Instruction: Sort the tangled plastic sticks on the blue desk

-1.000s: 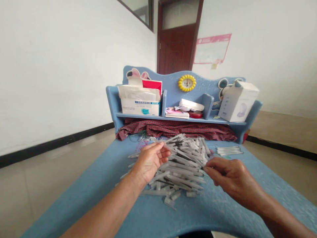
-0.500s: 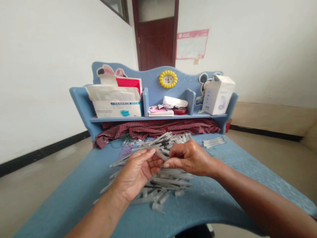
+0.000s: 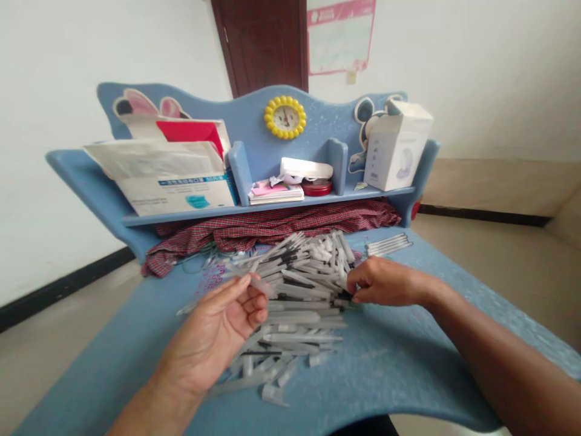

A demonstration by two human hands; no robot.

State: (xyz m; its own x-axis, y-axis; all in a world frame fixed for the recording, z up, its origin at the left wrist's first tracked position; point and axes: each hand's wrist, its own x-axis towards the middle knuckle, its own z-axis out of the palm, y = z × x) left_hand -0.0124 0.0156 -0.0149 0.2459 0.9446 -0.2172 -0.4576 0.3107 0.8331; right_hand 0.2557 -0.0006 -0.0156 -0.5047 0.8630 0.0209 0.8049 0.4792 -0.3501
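My left hand (image 3: 218, 330) pinches a translucent pen barrel (image 3: 261, 284) between thumb and forefinger, its other fingers loosely curled. The barrel is held tilted above the left side of a pile of pen parts (image 3: 299, 315), mostly clear barrels and caps with some black pieces. My right hand (image 3: 379, 281) is at the pile's right edge, thumb and forefinger closed together. Something dark shows by its fingertips, too blurred and covered to name. Just beyond that hand, several slim pens (image 3: 389, 244) lie side by side in a row.
The blue desk (image 3: 422, 357) has a raised shelf at the back holding a mask box (image 3: 177, 191), papers (image 3: 276, 192), a red round tin (image 3: 316, 188) and a white box (image 3: 398, 148). A checkered cloth (image 3: 267, 227) is bunched under the shelf. A yellow clock (image 3: 285, 117) hangs above.
My right hand has come away from the barrel and moved right, down to the pile's edge. My left hand keeps the barrel and has drifted left. The view has shifted and tilted lower.
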